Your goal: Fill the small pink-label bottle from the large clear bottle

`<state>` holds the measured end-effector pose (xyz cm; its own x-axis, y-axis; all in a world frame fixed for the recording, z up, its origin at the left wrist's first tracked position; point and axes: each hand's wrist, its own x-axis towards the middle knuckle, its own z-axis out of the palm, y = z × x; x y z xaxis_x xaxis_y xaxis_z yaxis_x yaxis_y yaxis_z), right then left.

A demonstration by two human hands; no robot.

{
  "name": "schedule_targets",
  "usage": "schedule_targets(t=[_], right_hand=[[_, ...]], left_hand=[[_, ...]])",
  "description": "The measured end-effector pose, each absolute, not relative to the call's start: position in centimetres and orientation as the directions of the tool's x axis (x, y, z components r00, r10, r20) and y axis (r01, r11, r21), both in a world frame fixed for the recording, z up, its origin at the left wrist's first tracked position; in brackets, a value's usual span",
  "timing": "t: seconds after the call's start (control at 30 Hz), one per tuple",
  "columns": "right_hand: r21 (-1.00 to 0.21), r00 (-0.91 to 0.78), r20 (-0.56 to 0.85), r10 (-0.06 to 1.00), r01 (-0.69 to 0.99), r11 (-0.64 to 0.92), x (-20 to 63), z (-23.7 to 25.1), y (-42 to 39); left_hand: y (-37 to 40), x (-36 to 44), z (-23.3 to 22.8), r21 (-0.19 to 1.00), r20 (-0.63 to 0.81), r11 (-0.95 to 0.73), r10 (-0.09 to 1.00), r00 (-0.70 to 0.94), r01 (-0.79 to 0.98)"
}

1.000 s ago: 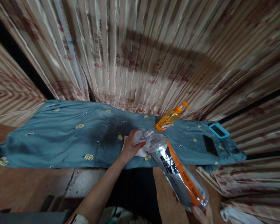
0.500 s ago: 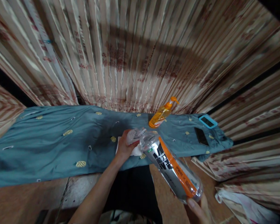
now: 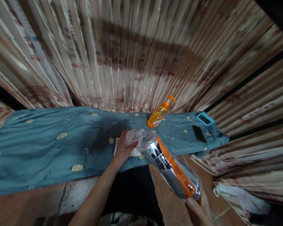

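A large clear plastic bottle point(image 3: 172, 168) with a silver and orange label lies tilted across my lap, its neck pointing up and left. My right hand point(image 3: 198, 208) grips it round the base. Closed at the neck end is my left hand point(image 3: 124, 149), its fingers around a crinkled, whitish translucent piece point(image 3: 131, 137) that meets the bottle's mouth. What kind of thing this piece is, I cannot tell. Beneath the left hand a white sheet, like a tissue point(image 3: 135, 153), rests on the cloth, partly hidden.
An orange pump bottle point(image 3: 157, 116) stands behind the clear bottle on a teal pineapple-print cloth point(image 3: 47, 153). To the right are a dark phone point(image 3: 199, 134) and a blue-framed device point(image 3: 205, 119). Pleated curtains point(image 3: 122, 62) hang behind and at the right.
The whole view has shifted slightly, so things appear a little further left. Both hands keep their holds, and the bottle stays at about the same tilt.
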<state>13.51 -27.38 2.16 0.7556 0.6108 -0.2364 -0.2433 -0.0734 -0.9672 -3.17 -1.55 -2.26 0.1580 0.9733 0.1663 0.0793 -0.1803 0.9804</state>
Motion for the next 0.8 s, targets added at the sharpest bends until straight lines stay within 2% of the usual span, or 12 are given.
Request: schedule_targets(t=[0.27, 0.7, 0.8], right_hand=[[-0.974, 0.749, -0.213, 0.628, -0.214, -0.076, 13.7, 1.9, -27.3], [-0.983, 0.804, -0.183, 0.566, -0.133, -0.128, 15.0, -0.2, -28.0], [-0.984, 0.791, -0.175, 0.586, -0.131, -0.117, 15.2, -0.2, -28.2]], left_hand=[[-1.5, -3.3, -2.3, 0.974, 0.187, -0.205, 0.968, 0.166, 0.095], [-2.0, -3.6, -1.3, 0.981, 0.144, -0.166, 0.969, 0.199, 0.099], [-2.0, -3.7, -1.4, 0.983, 0.142, -0.162, 0.968, 0.209, 0.084]])
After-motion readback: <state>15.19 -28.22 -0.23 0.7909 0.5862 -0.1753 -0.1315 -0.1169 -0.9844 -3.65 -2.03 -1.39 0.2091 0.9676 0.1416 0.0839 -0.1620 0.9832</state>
